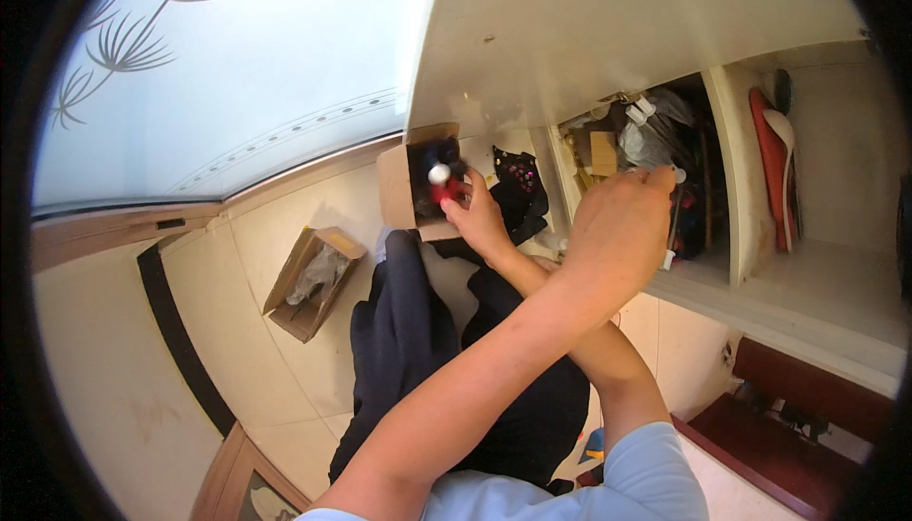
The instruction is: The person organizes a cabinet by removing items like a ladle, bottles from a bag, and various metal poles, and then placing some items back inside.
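My forearms cross, the left over the right. My left hand [623, 215] reaches into the cabinet compartment, at a thin rod with white ends [667, 259]; its fingertips are mostly hidden, so its hold cannot be told. Clear plastic bags [633, 142] and white-ended pieces lie just beyond it. My right hand [479, 216] is at the opening of a cardboard box [397, 187], its fingers on a small, blurred red object with a round white top [439, 174]. The box's dark inside is partly hidden. Black cloth with shiny pink sequins [524, 175] lies to the right of that box.
A smaller open cardboard box [286, 286] with clear plastic in it stands on the tiled floor. The neighbouring compartment holds a red flat item [768, 165] and a white spoon-like utensil [784, 136]. A frosted glass panel [285, 79] is at the upper left, dark red furniture [784, 442] at the lower right.
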`<state>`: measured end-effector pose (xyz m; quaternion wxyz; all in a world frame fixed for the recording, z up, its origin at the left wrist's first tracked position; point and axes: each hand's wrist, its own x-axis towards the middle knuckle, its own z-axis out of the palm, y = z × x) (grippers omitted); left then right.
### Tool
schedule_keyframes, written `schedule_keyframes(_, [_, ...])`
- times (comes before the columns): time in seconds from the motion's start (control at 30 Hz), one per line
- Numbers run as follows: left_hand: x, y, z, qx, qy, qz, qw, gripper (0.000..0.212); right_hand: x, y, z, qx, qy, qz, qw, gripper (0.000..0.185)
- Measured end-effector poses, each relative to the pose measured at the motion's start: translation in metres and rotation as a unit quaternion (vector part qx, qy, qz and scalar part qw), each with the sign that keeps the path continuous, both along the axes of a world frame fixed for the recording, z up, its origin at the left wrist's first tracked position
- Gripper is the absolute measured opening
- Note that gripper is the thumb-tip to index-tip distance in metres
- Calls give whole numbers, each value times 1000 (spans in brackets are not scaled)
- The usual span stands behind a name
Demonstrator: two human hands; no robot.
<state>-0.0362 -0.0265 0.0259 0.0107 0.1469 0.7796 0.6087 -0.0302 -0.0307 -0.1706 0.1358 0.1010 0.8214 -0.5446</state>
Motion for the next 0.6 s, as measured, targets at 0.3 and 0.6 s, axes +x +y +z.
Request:
schedule_keyframes(0.3, [-17, -17, -9, -5, -102, -16, 995, 15, 23, 110, 42, -122, 69, -176, 974, 42])
schedule_keyframes(0.6, [-31, -34, -11, 54, -85, 21, 995, 16, 18, 261, 60, 215, 260, -359, 870, 45])
